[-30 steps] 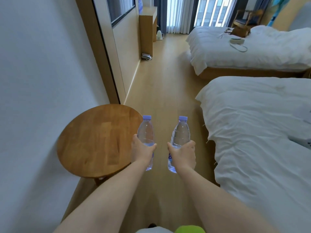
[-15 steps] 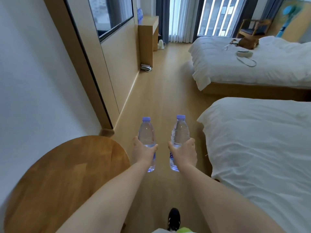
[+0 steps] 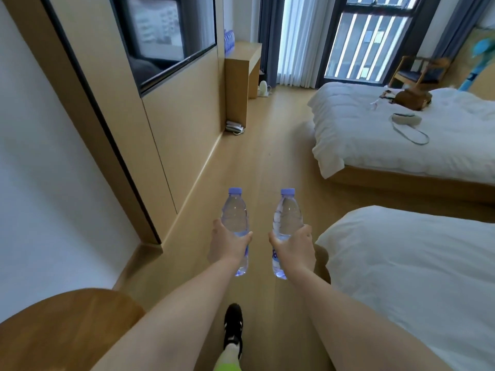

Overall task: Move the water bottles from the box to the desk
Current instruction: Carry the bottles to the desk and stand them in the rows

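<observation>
The round wooden side table (image 3: 61, 330) has slid to the near left corner as the person walks forward. Each hand grips one clear plastic water bottle with a blue cap: left hand (image 3: 227, 246) on the left bottle (image 3: 234, 218), right hand (image 3: 293, 249) on the right bottle (image 3: 287, 216). Both are upright, in transit toward the far light-wood desk (image 3: 245, 56), likely the drop-off.

We find almost no legible text in the head view. The bottle in the right hand (image 3: 293, 250) carries a label (image 3: 275, 255) with a fragment of blue lettering showing beside the thumb; we can make out only part of one or two rounded characters, too incomplete to read as a word or brand. The bottle in the left hand (image 3: 227, 246) shows no readable print on its visible side. The row of bottles on the far desk (image 3: 242, 56) is too small and blurred to read.
</observation>
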Action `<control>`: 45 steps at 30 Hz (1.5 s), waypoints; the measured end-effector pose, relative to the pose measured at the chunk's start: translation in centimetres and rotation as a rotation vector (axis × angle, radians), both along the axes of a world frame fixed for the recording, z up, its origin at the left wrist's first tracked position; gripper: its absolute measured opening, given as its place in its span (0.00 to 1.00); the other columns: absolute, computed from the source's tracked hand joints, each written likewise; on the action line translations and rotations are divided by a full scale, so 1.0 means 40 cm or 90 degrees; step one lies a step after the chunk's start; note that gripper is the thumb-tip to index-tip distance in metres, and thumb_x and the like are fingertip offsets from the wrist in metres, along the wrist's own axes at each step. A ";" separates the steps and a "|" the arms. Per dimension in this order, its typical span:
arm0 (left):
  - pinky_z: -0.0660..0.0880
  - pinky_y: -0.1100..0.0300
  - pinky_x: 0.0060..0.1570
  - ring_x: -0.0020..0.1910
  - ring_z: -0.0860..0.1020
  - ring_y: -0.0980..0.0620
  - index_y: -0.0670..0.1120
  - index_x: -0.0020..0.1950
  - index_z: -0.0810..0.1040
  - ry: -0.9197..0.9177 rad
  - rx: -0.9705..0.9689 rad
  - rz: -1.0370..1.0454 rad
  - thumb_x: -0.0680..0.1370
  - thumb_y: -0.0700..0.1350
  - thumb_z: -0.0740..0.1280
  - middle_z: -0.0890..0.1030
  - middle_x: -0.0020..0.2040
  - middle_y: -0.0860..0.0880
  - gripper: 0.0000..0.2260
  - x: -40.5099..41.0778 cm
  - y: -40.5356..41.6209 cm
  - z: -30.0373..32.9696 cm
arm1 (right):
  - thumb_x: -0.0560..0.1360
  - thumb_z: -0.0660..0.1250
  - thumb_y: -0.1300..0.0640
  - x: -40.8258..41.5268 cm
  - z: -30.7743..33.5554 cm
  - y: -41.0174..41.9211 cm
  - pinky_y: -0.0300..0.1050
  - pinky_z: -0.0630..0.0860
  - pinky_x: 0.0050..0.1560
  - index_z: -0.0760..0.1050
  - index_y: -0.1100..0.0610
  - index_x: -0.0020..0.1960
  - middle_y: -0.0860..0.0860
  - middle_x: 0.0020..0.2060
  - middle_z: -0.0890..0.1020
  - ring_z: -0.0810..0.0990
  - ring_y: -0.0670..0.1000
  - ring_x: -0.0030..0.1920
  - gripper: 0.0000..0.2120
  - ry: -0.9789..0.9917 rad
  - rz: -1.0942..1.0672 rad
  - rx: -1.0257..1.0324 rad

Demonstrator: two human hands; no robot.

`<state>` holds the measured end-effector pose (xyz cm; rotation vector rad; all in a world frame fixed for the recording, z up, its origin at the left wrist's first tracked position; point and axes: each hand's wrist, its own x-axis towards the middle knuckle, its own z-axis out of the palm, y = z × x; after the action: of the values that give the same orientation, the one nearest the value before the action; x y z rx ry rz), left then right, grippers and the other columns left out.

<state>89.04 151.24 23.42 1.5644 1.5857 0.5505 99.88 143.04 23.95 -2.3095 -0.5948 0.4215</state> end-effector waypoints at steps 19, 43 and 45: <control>0.73 0.53 0.45 0.52 0.78 0.42 0.47 0.63 0.62 0.047 -0.002 -0.039 0.67 0.59 0.74 0.76 0.58 0.47 0.34 0.594 0.919 -0.006 | 0.70 0.71 0.39 0.559 -0.009 0.897 0.52 0.76 0.50 0.64 0.61 0.61 0.53 0.58 0.74 0.77 0.57 0.56 0.33 0.007 -0.042 0.004; 0.67 0.57 0.43 0.52 0.78 0.44 0.50 0.65 0.62 0.074 0.040 0.024 0.65 0.61 0.74 0.76 0.57 0.50 0.35 1.467 1.917 -0.004 | 0.70 0.70 0.38 1.446 -0.012 1.922 0.55 0.77 0.51 0.63 0.60 0.59 0.56 0.58 0.75 0.77 0.59 0.55 0.32 0.013 0.005 0.014; 0.68 0.57 0.42 0.51 0.78 0.45 0.50 0.63 0.63 0.069 0.044 0.012 0.65 0.61 0.74 0.76 0.56 0.50 0.34 1.543 2.021 -0.015 | 0.70 0.70 0.38 1.518 -0.020 2.023 0.55 0.77 0.51 0.63 0.60 0.59 0.57 0.58 0.75 0.77 0.59 0.56 0.32 0.006 0.002 0.016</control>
<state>150.76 232.09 22.83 1.6561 1.6798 0.5443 160.60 223.96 23.14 -2.2813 -0.5965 0.4240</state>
